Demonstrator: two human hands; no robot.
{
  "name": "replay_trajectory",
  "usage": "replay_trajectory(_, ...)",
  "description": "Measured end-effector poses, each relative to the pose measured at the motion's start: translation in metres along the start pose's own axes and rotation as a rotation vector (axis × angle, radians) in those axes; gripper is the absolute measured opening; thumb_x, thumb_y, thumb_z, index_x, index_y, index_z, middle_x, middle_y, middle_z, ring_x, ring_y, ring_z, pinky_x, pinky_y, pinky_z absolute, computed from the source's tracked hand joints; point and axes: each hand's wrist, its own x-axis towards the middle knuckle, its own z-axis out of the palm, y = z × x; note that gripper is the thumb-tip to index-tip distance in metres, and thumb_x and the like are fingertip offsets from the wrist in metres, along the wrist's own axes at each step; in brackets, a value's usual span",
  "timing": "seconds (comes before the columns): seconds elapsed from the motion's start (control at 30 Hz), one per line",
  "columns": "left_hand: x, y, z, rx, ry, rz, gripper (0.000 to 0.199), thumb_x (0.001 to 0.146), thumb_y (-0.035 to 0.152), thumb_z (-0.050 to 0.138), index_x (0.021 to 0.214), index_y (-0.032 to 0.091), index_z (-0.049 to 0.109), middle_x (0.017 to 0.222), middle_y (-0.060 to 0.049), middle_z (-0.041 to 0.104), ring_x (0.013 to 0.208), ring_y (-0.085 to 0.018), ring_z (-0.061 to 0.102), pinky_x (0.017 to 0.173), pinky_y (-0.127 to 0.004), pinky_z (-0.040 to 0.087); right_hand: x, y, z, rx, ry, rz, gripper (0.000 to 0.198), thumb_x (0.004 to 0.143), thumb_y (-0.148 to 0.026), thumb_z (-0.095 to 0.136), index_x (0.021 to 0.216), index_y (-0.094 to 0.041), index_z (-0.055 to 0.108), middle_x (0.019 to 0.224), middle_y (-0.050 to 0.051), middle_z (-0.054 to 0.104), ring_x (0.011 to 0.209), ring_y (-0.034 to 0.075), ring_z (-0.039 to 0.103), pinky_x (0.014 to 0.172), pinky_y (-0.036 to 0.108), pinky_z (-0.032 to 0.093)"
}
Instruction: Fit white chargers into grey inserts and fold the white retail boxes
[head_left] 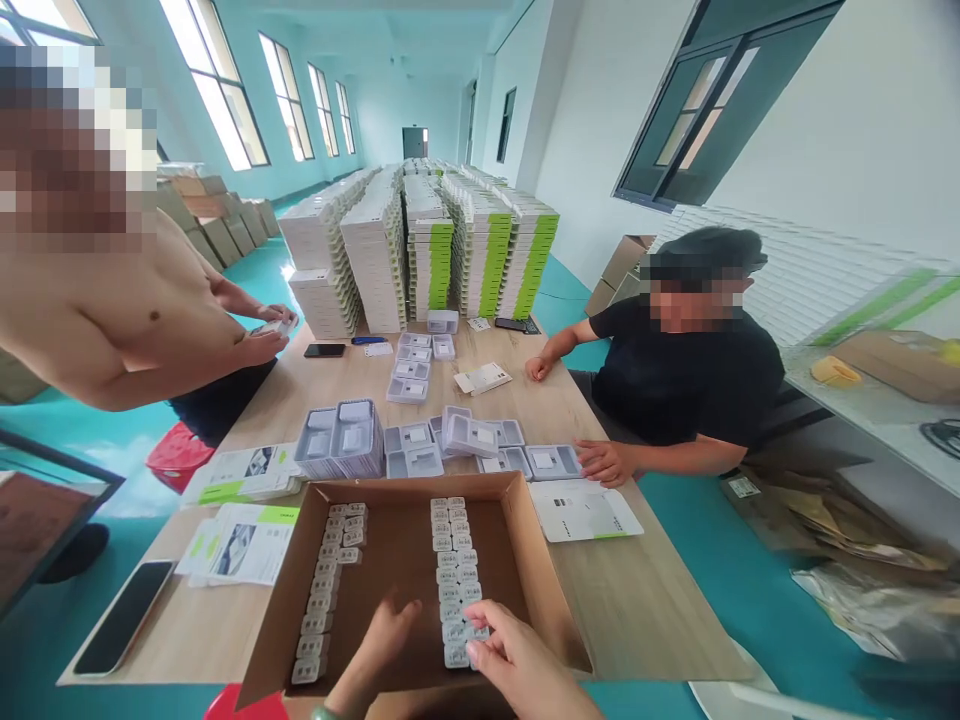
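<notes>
An open cardboard box [555, 610] stands in front of me, with small white printed plastic cases in columns on its floor. My right hand [514, 650] is at the near end of the right-hand double column [448, 575], thumb and forefinger on either side of one small white case [478, 633]. My left hand [386, 635] hovers over the bare brown floor of the box, between the columns, thumb apart from the fingers and nothing in it. Along the box's left wall runs another column of cases [316, 604], doubled at its far end.
Beyond the box are stacked clear plastic trays [341, 440], loose trays [472, 435] and printed white cartons [589, 512]. A phone [126, 615] lies at left. One person [690, 370] sits at right, a hand by a tray; another [150, 310] stands at left holding something small. Tall carton stacks [375, 250] rise behind.
</notes>
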Motion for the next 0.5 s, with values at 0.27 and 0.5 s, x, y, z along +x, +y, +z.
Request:
replay_trajectory(0.27, -0.030, -0.036, -0.066, -0.143, 0.157, -0.072, 0.060, 0.068, 0.064, 0.069, 0.105, 0.017, 0.065, 0.096, -0.013, 0.075, 0.101, -0.036, 0.070, 0.069, -0.038, 0.053, 0.014, -0.046, -0.006, -0.100, -0.199, -0.135, 0.045, 0.086, -0.023, 0.062, 0.131, -0.018, 0.067, 0.133, 0.013, 0.070, 0.118, 0.027, 0.068, 0.098, 0.034, 0.051)
replay_trajectory(0.5, -0.037, -0.029, -0.052, -0.269, 0.138, -0.061, 0.059, 0.060, 0.062, 0.081, 0.097, 0.018, 0.070, 0.092, -0.012, 0.074, 0.103, -0.034, 0.072, 0.078, -0.036, 0.059, 0.087, -0.088, -0.035, -0.113, 0.083, -0.187, 0.024, 0.101, -0.026, 0.051, 0.110, -0.019, 0.071, 0.109, 0.005, 0.076, 0.104, 0.019, 0.070, 0.093, 0.030, 0.053)
